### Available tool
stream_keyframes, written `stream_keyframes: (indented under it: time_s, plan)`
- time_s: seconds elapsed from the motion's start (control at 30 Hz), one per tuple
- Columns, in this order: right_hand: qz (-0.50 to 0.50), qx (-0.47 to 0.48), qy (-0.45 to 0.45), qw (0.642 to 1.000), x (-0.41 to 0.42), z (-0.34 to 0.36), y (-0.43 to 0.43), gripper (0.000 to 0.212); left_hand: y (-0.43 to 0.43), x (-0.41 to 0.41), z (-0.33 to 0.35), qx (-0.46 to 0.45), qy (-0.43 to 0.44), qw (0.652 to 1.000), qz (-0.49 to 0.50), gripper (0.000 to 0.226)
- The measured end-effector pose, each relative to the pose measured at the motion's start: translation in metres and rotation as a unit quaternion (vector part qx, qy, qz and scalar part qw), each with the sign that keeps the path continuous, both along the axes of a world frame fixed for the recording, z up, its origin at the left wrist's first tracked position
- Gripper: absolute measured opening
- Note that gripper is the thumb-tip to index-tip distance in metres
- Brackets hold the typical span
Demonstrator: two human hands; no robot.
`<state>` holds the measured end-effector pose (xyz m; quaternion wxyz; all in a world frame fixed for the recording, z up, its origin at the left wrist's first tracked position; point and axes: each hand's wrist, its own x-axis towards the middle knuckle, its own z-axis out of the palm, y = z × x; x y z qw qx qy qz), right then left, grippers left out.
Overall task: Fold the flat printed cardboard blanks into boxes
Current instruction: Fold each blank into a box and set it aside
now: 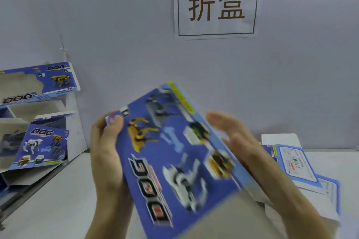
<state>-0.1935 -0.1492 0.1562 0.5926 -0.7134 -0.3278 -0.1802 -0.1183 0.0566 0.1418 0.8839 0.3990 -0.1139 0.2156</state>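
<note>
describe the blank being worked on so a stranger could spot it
Below the white wall sign with two large characters, look at the person's hands. Between them is a blue blank printed with robot dogs, gripped by the left hand, the right hand open beside it. Unlike the flat blanks on the table at right, it is tilted in the air.

left grip (105, 147): fingers wrap under edge of blank (174, 161); thumb (116, 123) pressed on printed face, at top of grip.
left forearm (108, 215): bare, runs straight down from grip.
right grip (231, 137): fingers straight, close together, pointing up-left; blurred; lies along blank's side opp. left grip; contact can't tell.
right forearm (291, 200): bare, runs down-right from grip.
</note>
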Motion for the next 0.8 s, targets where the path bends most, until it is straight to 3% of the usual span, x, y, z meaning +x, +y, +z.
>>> stream_keyframes:
  time_s: [0.03,0.07,0.1,0.17,0.23,0.3,0.4,0.47,0.57,0.67,0.73,0.8]
  plan:
    - [0.061,-0.016,0.099,0.993,0.013,-0.005,-0.005,0.074,0.007,0.010,-0.005,-0.038,0.050,0.998,0.016,0.011]
    - [0.089,-0.060,0.136,0.985,0.019,-0.009,-0.005,0.069,0.013,0.017,-0.007,-0.051,0.095,0.994,0.030,0.023]
    - [0.109,-0.085,0.164,0.977,0.020,-0.020,-0.012,0.064,0.020,0.024,-0.009,-0.046,0.131,0.990,0.039,0.033]
    - [0.078,-0.039,0.178,0.980,0.030,-0.025,-0.017,0.046,0.022,0.035,-0.016,-0.034,0.171,0.983,0.049,0.033]
    - [-0.021,0.040,0.143,0.989,0.039,-0.026,-0.009,0.025,0.011,0.035,-0.019,-0.015,0.135,0.991,-0.011,0.042]
    - [-0.082,0.126,0.120,0.981,0.048,-0.032,-0.004,0.018,-0.002,0.031,-0.013,0.072,0.071,0.993,-0.059,0.053]
    - [-0.207,0.151,0.057,0.965,0.052,-0.029,-0.002,0.015,-0.017,0.024,-0.009,0.272,-0.015,0.955,-0.116,0.048]
    - [-0.221,0.170,0.046,0.959,0.053,-0.030,-0.006,0.014,-0.025,0.019,-0.017,0.340,-0.045,0.938,-0.059,0.057]
    - [-0.244,0.194,0.041,0.949,0.054,-0.032,-0.010,0.010,-0.028,0.015,-0.025,0.301,-0.016,0.951,0.071,0.042]
    - [-0.275,0.227,0.058,0.933,0.055,-0.032,-0.009,0.012,-0.026,0.019,-0.025,0.252,-0.032,0.962,0.100,0.026]
    - [-0.199,0.297,0.109,0.928,0.054,-0.030,-0.013,0.020,-0.019,0.024,-0.024,0.208,-0.046,0.977,0.032,0.019]
    - [-0.090,0.346,0.176,0.917,0.051,-0.024,-0.018,0.021,-0.011,0.026,-0.021,0.143,-0.051,0.983,-0.104,0.024]
